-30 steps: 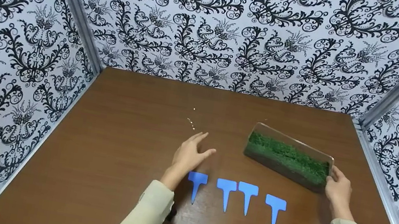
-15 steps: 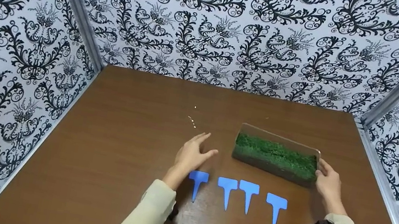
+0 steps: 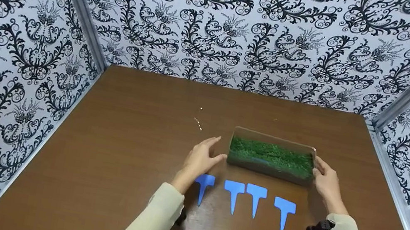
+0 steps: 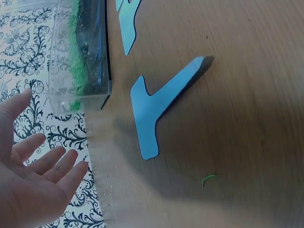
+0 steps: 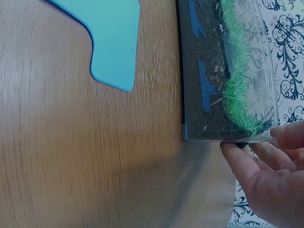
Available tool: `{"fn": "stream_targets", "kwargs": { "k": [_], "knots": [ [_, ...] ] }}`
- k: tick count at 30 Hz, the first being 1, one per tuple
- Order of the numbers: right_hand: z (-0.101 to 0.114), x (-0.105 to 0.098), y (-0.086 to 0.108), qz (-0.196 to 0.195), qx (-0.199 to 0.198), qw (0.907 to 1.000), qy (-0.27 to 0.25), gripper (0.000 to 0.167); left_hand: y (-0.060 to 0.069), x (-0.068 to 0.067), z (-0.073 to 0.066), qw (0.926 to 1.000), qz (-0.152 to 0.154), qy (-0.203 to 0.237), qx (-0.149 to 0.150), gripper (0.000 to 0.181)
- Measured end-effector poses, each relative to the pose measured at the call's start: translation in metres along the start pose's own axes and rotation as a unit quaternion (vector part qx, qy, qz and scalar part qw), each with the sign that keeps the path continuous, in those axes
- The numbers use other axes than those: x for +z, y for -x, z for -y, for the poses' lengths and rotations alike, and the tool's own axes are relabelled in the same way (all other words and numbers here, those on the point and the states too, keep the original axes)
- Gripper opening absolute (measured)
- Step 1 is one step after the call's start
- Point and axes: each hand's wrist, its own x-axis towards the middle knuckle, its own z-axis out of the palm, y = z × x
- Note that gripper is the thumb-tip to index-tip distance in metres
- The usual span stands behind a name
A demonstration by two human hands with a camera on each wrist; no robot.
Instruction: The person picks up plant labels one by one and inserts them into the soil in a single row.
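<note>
A clear plastic box with green artificial grass and dark soil stands in the middle right of the table. My right hand touches its right end; in the right wrist view the thumb meets the rim corner, and the other fingers lie against the end wall. Just off the left end is my left hand, fingers spread, holding nothing; the left wrist view shows a gap between it and the box. Several blue T-shaped plant labels lie in a row in front, the leftmost label beside my left wrist.
White specks lie on the brown table left of the box. A green grass strand shows in the left wrist view. Patterned walls with metal edge strips enclose the back and sides.
The box has slid left and turned more parallel to the back wall, my right hand moving with it. My left hand has shifted slightly right, so the box end is now close to it.
</note>
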Motion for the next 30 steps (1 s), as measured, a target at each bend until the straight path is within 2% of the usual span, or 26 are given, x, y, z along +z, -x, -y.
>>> {"fn": "stream_targets", "kwargs": {
  "k": [8,14,25,30],
  "knots": [
    [0.002,0.006,-0.006,0.024,-0.011,0.9997,-0.001,0.054,-0.002,0.003,-0.006,0.9999,0.011,0.002,-0.002,0.064],
    [0.001,0.009,-0.009,0.026,-0.019,0.9995,-0.003,0.054,-0.003,0.008,-0.008,0.9997,0.019,0.008,-0.011,0.064],
    [0.001,0.009,-0.008,0.027,-0.027,0.9992,-0.011,0.055,-0.005,0.014,-0.009,0.9994,0.013,0.023,-0.023,0.062],
    [0.001,0.007,-0.006,0.038,-0.021,0.9990,-0.008,0.056,-0.007,0.016,-0.011,0.9987,0.012,0.022,-0.045,0.059]
  ]
}}
